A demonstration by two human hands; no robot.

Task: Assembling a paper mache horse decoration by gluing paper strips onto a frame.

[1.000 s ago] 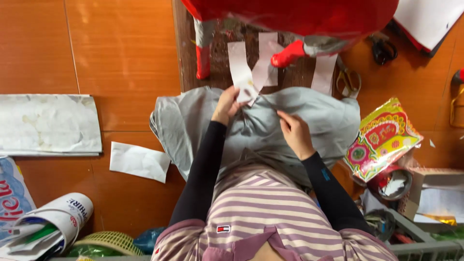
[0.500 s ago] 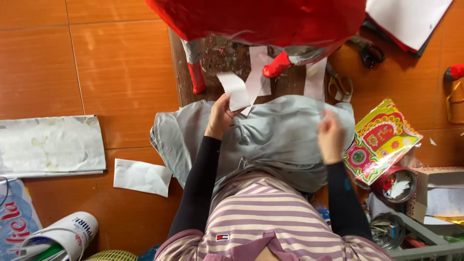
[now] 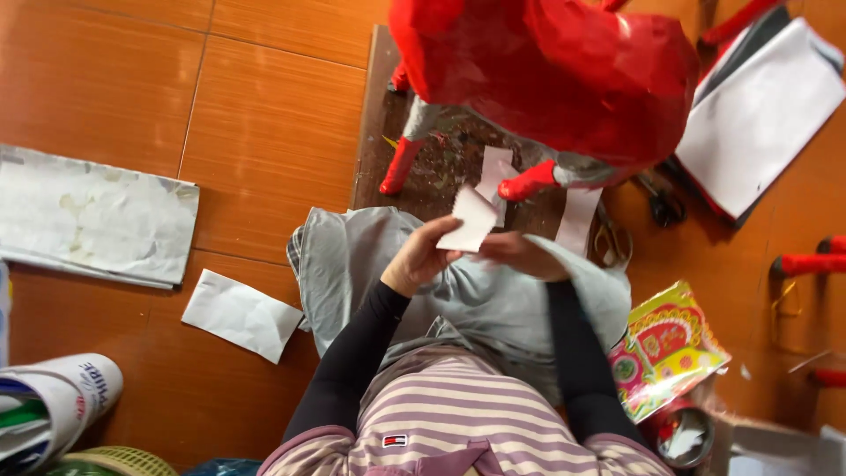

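Note:
My left hand (image 3: 421, 258) holds a small white paper piece (image 3: 469, 220) above a grey cloth (image 3: 352, 256) spread over my lap. My right hand (image 3: 522, 256) sits close beside it, fingers touching the lower edge of the same paper. Just beyond the hands stands a large red paper-covered figure (image 3: 546, 70) with red feet (image 3: 398, 167) on a dark wooden board (image 3: 449, 159). Two more white paper strips (image 3: 577, 220) lie on the board by the figure's feet.
On the orange tiled floor lie a big crumpled white sheet (image 3: 92, 216), a smaller white paper (image 3: 240, 313), scissors (image 3: 612, 242), a colourful printed packet (image 3: 665, 348), a small tin (image 3: 683, 432), a white-and-dark folder (image 3: 758, 106) and rolled paper (image 3: 48, 405).
My right hand came back from the right side of the cloth to meet the left hand at the paper piece. The view has moved closer and shifted slightly.

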